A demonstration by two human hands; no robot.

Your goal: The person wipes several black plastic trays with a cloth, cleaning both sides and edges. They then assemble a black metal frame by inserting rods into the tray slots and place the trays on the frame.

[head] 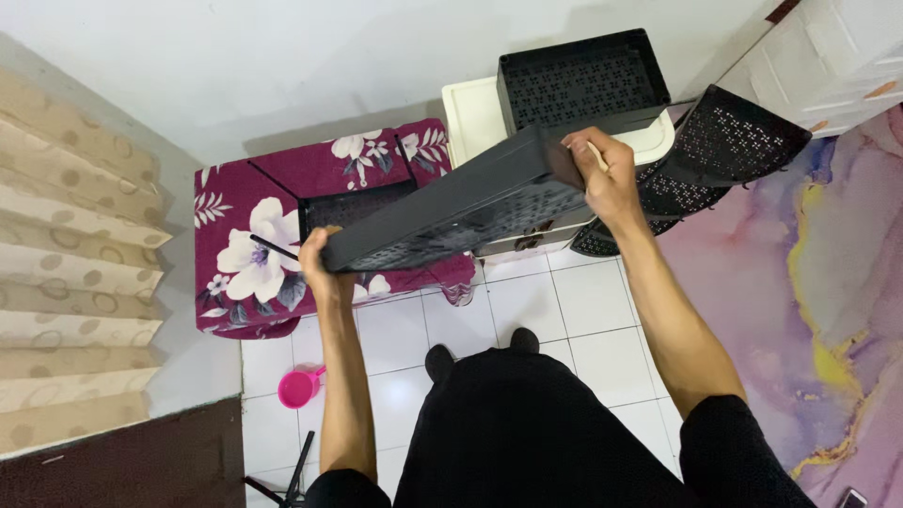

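Both hands grip a black perforated tray: left hand (pixel 318 268) closed on its near-left end, right hand (pixel 604 179) closed on its far-right end. Tray (pixel 451 212) held tilted above floral-covered furniture (pixel 254 235); black crates (pixel 578 80) farther right.

Both hands grip a long black perforated panel (pixel 451 212), the left hand (pixel 320 263) at its lower end, the right hand (pixel 602 174) at the upper. It is tilted above a floral-covered box (pixel 254 254). Black crates (pixel 578 80), possibly plastic, stand behind; a pink scoop (pixel 299 386) lies on the tiles.
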